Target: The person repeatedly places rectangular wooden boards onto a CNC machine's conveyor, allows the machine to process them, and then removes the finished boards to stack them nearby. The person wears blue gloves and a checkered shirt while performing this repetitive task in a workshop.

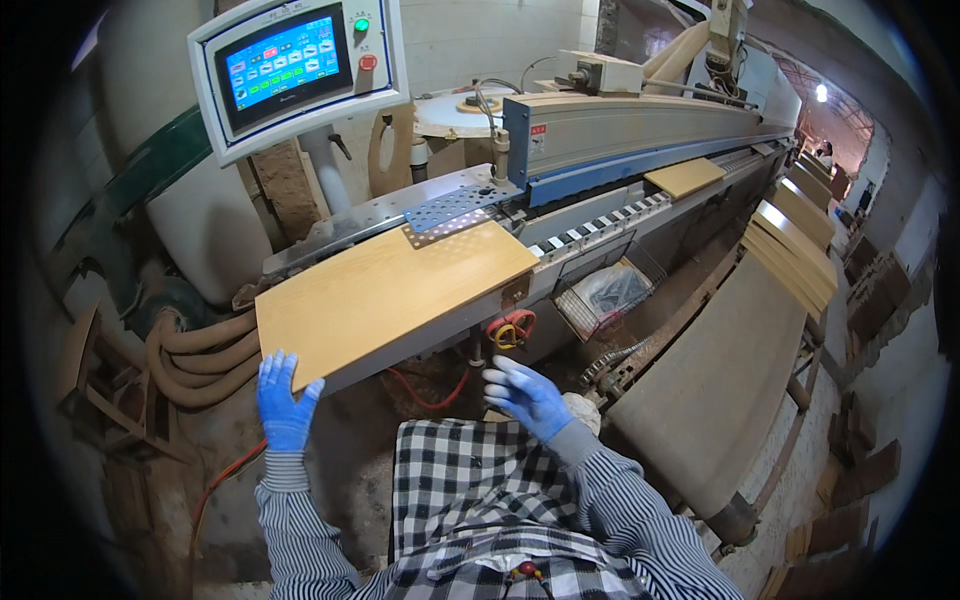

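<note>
A yellow wood-grain panel (397,300) lies flat on the infeed end of an edge banding machine (630,146). Its far edge runs beneath a blue perforated plate (454,206). My left hand (289,405), in a blue-and-white work glove, holds the panel's near left corner between thumb and fingers. Gloved alike, my right hand (529,397) hovers in front of the machine with nothing in it, fingers loosely spread. Just above it hang scissors-like red and yellow handles (511,328). Farther along the machine's track (600,225) rests a second, smaller panel (684,177).
A touchscreen control panel (289,64) with green and red buttons stands at upper left. On the right, a belt conveyor (712,375) carries stacked panels (791,255). Below the track hangs a wire basket (611,289). Thick hoses (202,367) curve at left. A person (826,152) is far off.
</note>
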